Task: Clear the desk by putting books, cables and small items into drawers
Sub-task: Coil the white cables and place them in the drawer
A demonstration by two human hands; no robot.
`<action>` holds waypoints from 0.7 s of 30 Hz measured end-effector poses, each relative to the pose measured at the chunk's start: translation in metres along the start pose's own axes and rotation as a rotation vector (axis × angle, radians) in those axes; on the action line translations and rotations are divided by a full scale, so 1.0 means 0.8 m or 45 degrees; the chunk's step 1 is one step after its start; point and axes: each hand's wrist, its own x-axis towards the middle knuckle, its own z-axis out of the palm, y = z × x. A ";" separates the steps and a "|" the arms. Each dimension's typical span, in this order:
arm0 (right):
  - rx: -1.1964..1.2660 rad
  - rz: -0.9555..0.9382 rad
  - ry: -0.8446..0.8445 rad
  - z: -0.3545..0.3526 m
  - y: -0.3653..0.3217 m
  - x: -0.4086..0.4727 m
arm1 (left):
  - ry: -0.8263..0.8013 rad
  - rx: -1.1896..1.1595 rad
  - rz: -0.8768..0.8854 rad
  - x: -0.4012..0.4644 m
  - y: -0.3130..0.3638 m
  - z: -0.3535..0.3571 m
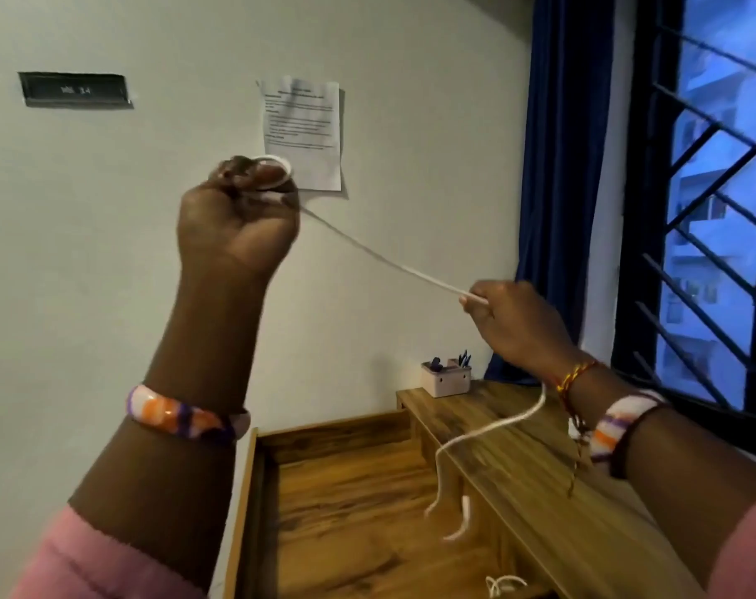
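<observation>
The left hand (pixel 237 222) was raised, fingers curled round small loops of a thin white cord cable (pixel 380 259). From that fist the cable ran taut, down and rightward, to the right hand (pixel 516 319), which pinched it between thumb and fingertips. Below the right hand the slack (blurred) dangled over the wooden desk (pixel 540 482).

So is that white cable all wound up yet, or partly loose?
Partly loose. The left hand holds a few coils of the white cable, the right hand pinches a taut stretch, and the tail dangles free.
</observation>
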 end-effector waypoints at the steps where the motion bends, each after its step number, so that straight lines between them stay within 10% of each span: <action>1: 0.065 0.057 -0.036 0.007 0.019 0.004 | 0.057 -0.030 0.082 0.018 0.001 -0.007; 5: 0.125 0.148 -0.194 0.017 0.076 0.018 | 0.366 0.257 0.430 0.080 -0.032 -0.055; 8: 0.212 0.129 -0.202 0.014 0.109 0.030 | 0.355 1.643 0.917 0.108 -0.075 -0.109; 10: 0.363 0.204 -0.158 0.008 0.130 0.033 | -0.083 2.622 0.994 0.110 -0.097 -0.143; 13: 0.671 0.524 -0.027 -0.008 0.171 0.028 | -0.796 3.315 0.423 0.095 -0.139 -0.158; 17: 0.717 0.776 0.159 -0.055 0.229 0.014 | -1.128 2.854 -0.940 0.071 -0.203 -0.123; 21: 0.501 0.811 0.256 -0.115 0.273 -0.018 | -1.300 1.471 -1.447 0.050 -0.260 -0.076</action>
